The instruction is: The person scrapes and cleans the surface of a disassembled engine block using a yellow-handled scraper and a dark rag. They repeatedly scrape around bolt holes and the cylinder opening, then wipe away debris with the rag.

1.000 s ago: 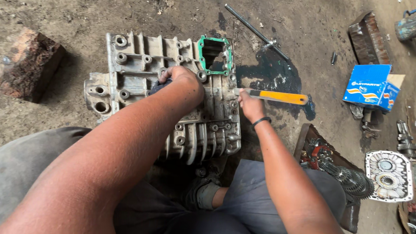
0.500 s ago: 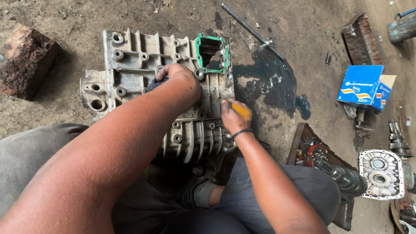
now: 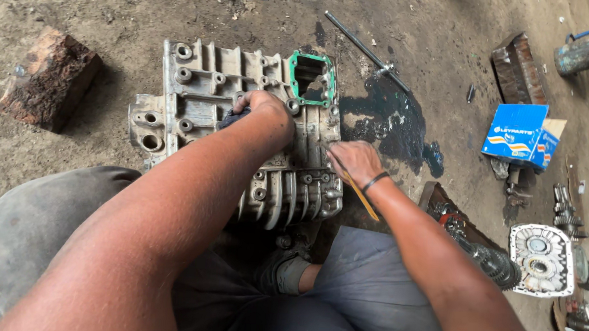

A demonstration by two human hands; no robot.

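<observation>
both forearms bare, no sleeves in view; thin black band (image 3: 376, 181) round the right wrist; grey, dusty, oil-stained trousers (image 3: 33, 227); one dark, worn shoe (image 3: 278, 272).

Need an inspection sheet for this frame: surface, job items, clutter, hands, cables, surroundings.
Surface: bare dirt floor with a dark oil patch.
Job's things: grey ribbed cast-metal gearbox housing lying flat, green gasket around one opening.
Clutter: blue cardboard box, long thin metal rod, rough wooden block, round grey metal cover plate, gear shaft.
Grippers: left hand presses a dark rag on the housing; right hand holds an orange-handled tool against it.
Cables: nothing seen.
Surroundings: loose metal parts at the right edge; the person's grey trousers below.
</observation>
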